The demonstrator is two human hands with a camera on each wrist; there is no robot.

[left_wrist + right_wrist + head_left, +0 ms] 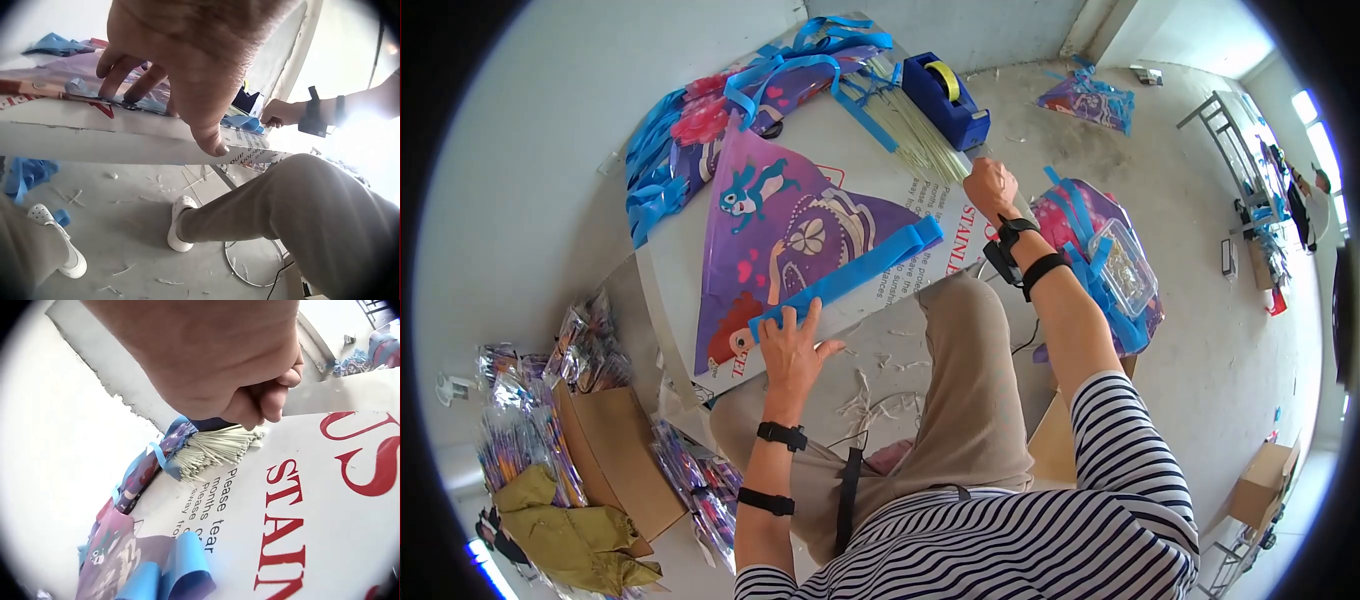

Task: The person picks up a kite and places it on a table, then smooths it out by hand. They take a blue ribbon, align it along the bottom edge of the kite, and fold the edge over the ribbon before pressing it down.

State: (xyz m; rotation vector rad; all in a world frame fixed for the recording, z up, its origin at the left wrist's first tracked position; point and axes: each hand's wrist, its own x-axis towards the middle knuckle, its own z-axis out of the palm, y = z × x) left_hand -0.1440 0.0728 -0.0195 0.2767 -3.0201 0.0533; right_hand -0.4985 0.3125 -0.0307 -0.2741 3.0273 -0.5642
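A triangular purple kite sheet [800,215] printed with cartoon figures lies on the white board. Along its near edge runs a folded blue ribbon [855,272], its looped end at the right. My left hand [792,350] rests with spread fingers on the ribbon's left end; the left wrist view shows its fingertips pressing down there. Over the board's right corner, my right hand [992,187] is curled into a fist. Close by are the ends of a bundle of thin pale sticks [215,450], and no object shows between its fingers.
A blue tape dispenser [945,100] stands at the board's far corner. Purple sheets with blue ribbons [690,130] pile along the back. To the right, a clear plastic box [1122,268] sits on more sheets. A cardboard box [620,455] and packed bundles stand left.
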